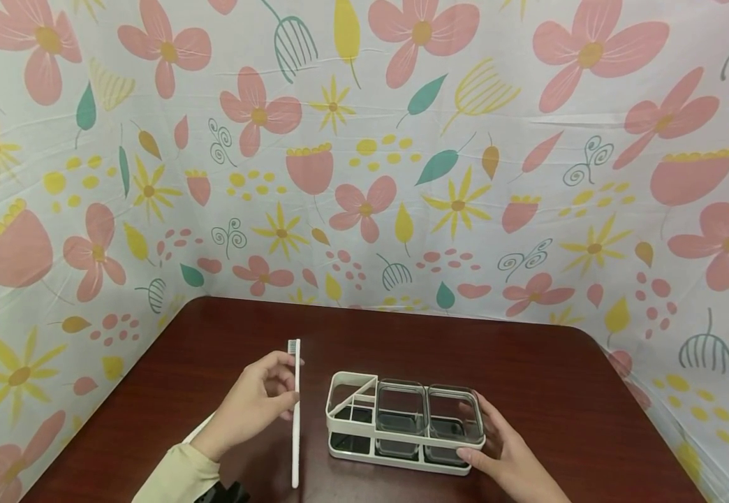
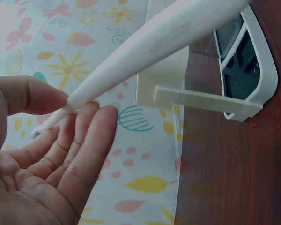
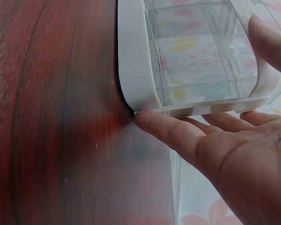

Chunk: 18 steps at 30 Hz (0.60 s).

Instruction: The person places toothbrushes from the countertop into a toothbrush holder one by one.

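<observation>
My left hand (image 1: 248, 405) pinches a white toothbrush (image 1: 296, 436) between thumb and fingers. The brush stands upright in the head view, its bristles at the top, facing left. To its right a white toothbrush holder (image 1: 353, 426) sits on the table, with two clear cups (image 1: 402, 423) in its right part and a divided section at its left end. My right hand (image 1: 509, 450) grips the holder's right end, thumb at the front and fingers round the side. In the right wrist view the fingertips (image 3: 147, 119) lie along the holder's end wall (image 3: 136, 56).
A dark red-brown wooden table (image 1: 465, 342) with rounded back corners carries the holder. Behind it and along both sides hangs a white cloth (image 1: 339, 279) printed with pink, yellow and green flowers. A black object (image 1: 223, 493) shows below the left sleeve (image 1: 179, 475).
</observation>
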Each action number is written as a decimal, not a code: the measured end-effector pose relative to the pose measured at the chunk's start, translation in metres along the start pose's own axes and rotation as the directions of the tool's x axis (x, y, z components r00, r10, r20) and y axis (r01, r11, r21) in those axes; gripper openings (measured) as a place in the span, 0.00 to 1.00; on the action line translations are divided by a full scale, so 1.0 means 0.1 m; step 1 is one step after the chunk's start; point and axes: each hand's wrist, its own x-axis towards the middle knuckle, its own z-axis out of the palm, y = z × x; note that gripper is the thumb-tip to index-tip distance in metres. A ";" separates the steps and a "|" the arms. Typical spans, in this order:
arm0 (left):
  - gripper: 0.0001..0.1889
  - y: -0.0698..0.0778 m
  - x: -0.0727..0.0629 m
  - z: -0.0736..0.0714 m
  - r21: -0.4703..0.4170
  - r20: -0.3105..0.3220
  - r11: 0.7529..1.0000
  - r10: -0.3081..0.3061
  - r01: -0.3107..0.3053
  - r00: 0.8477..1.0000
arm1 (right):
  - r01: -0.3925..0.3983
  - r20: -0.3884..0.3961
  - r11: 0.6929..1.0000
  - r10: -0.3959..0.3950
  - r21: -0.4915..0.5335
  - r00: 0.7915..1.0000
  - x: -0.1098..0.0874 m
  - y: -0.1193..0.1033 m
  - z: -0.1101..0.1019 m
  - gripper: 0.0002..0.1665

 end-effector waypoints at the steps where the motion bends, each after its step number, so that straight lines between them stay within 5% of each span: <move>1: 0.21 0.01 0.00 0.01 -0.008 -0.005 1.000 0.002 -0.002 1.000 | -0.002 0.000 1.000 0.002 -0.001 1.000 0.00 0.00 0.00 0.54; 18: 0.16 0.15 0.08 0.10 -0.163 -0.131 0.979 0.103 -0.124 0.986 | 0.024 0.021 1.000 -0.024 -0.001 0.999 -0.01 0.02 -0.01 0.54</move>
